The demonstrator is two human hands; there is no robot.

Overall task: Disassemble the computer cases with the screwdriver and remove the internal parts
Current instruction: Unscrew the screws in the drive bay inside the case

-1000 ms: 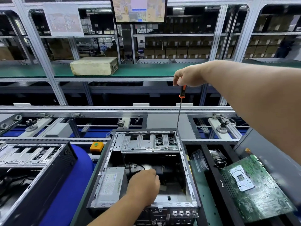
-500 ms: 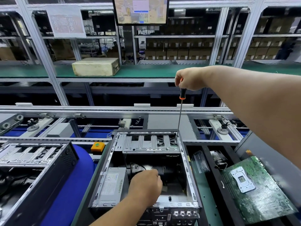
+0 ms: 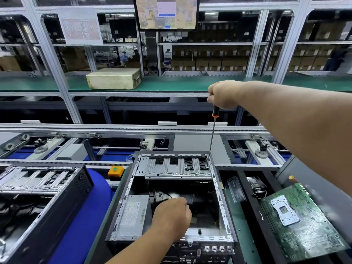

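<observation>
An open computer case (image 3: 222, 195) lies in front of me, its side panel off. My right hand (image 3: 223, 94) grips the handle of a long screwdriver (image 3: 211, 138) held nearly upright, its tip on the far right corner of the silver drive cage (image 3: 177, 166). My left hand (image 3: 171, 216) reaches down inside the case beside the grey power supply (image 3: 133, 212), fingers curled over a dark part; what it holds is hidden.
A green motherboard (image 3: 302, 221) lies to the right on a grey panel. A second open case (image 3: 43, 189) sits at the left on a blue mat (image 3: 89, 216). An orange button box (image 3: 115, 171) stands behind. A conveyor rail (image 3: 114, 128) and shelves with a beige box (image 3: 114, 78) lie beyond.
My right hand and the screwdriver have sunk slightly, with the tip staying at the drive cage corner. My left hand stays inside the case.
</observation>
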